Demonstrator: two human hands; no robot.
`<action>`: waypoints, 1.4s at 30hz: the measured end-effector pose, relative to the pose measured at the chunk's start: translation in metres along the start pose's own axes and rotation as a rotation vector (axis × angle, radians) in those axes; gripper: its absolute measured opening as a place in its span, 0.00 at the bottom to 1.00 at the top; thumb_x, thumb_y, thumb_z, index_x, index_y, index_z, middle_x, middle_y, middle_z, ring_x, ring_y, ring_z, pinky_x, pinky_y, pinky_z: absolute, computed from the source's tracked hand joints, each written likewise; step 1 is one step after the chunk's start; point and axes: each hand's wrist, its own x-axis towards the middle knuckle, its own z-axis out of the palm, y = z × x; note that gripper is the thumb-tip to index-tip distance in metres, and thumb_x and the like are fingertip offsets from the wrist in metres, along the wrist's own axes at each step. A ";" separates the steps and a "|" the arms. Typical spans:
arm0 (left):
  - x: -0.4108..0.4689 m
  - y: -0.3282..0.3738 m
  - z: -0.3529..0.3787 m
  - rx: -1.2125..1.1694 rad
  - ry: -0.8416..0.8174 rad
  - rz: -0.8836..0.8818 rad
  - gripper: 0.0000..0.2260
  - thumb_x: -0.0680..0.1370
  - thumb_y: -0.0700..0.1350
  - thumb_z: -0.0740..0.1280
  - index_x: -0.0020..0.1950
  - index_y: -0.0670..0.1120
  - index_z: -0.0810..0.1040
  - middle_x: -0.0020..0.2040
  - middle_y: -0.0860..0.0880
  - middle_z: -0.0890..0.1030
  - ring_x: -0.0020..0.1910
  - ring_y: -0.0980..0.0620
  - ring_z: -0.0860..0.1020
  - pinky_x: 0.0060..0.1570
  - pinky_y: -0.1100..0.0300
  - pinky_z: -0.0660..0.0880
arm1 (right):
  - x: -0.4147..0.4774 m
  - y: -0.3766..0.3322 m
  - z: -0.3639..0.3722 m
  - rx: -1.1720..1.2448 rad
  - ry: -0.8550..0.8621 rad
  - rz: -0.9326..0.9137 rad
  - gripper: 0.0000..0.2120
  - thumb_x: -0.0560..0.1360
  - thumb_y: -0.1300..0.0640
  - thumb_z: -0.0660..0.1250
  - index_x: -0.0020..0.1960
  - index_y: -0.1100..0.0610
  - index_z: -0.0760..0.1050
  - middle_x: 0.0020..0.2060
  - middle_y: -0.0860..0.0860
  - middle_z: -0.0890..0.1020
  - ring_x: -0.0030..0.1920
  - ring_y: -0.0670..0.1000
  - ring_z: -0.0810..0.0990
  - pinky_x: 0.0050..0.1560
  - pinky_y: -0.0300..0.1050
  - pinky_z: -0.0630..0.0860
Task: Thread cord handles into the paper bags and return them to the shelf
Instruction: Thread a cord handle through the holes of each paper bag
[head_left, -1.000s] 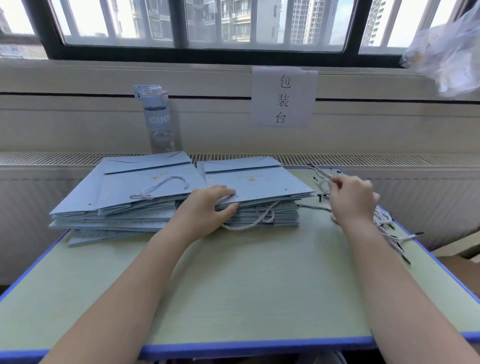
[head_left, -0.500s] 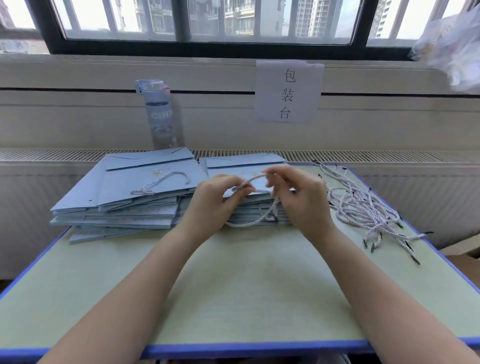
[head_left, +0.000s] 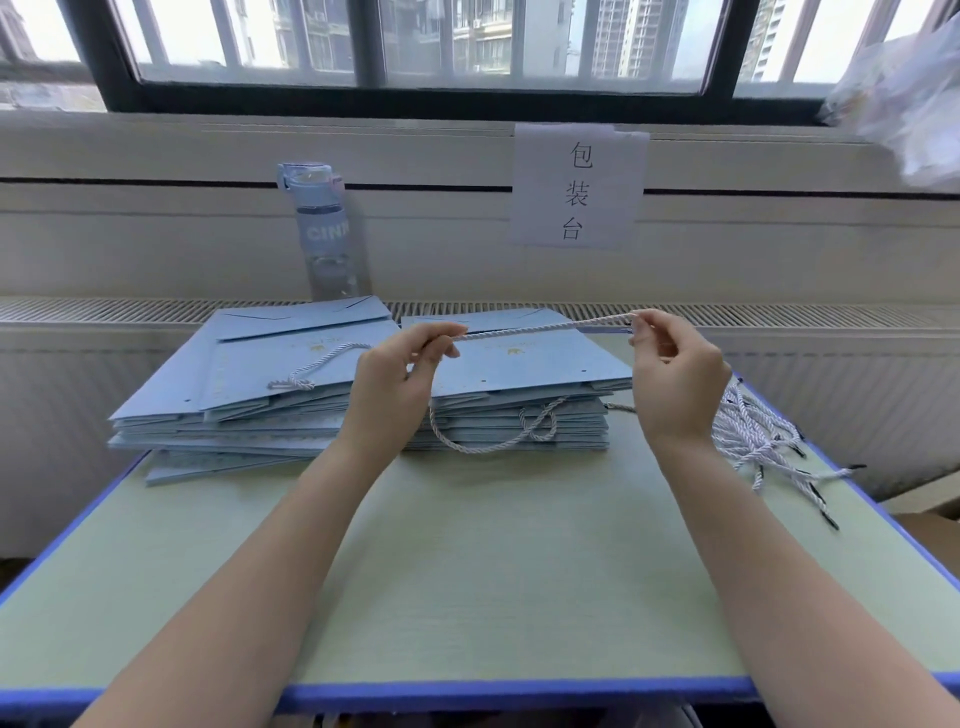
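A single cord is stretched taut between both hands above the right stack of paper bags. The left hand pinches one end between thumb and forefinger, its other fingers loosely curled; the right hand pinches the other end in the same way. The cord touches no bag. The top bag's punched hole, near its front right corner, stands empty, so threading of this bag has not begun. Progress elsewhere looks partial. A cord handle lies looped on the top bag of the left stack, and another loop hangs at the front edge of the right stack, which suggests that a few bags are finished. How many bags in either stack carry handles cannot be told from here. A heap of loose cords lies on the table just right of the right hand, so much work appears to be left. No shelf is in sight, and nothing shows any bag returned.
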 end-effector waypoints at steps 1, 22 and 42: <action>0.000 -0.001 0.000 -0.003 -0.020 -0.007 0.12 0.80 0.36 0.60 0.57 0.51 0.77 0.42 0.58 0.78 0.42 0.64 0.75 0.45 0.69 0.71 | -0.001 0.001 0.001 -0.047 -0.024 -0.028 0.08 0.76 0.60 0.65 0.52 0.61 0.81 0.44 0.56 0.83 0.43 0.54 0.78 0.44 0.31 0.66; -0.007 0.017 0.004 -0.128 -0.219 -0.043 0.07 0.75 0.37 0.70 0.44 0.50 0.81 0.36 0.56 0.82 0.30 0.58 0.76 0.35 0.68 0.72 | -0.032 -0.038 0.006 0.290 -0.702 -0.140 0.07 0.76 0.62 0.66 0.47 0.51 0.80 0.35 0.39 0.80 0.40 0.40 0.80 0.44 0.32 0.73; -0.009 0.021 0.005 -0.034 -0.120 -0.026 0.04 0.72 0.38 0.73 0.41 0.46 0.83 0.35 0.52 0.82 0.35 0.57 0.79 0.37 0.56 0.78 | -0.036 -0.044 0.004 0.389 -0.714 -0.115 0.08 0.74 0.62 0.68 0.49 0.50 0.79 0.43 0.46 0.83 0.45 0.46 0.81 0.50 0.43 0.78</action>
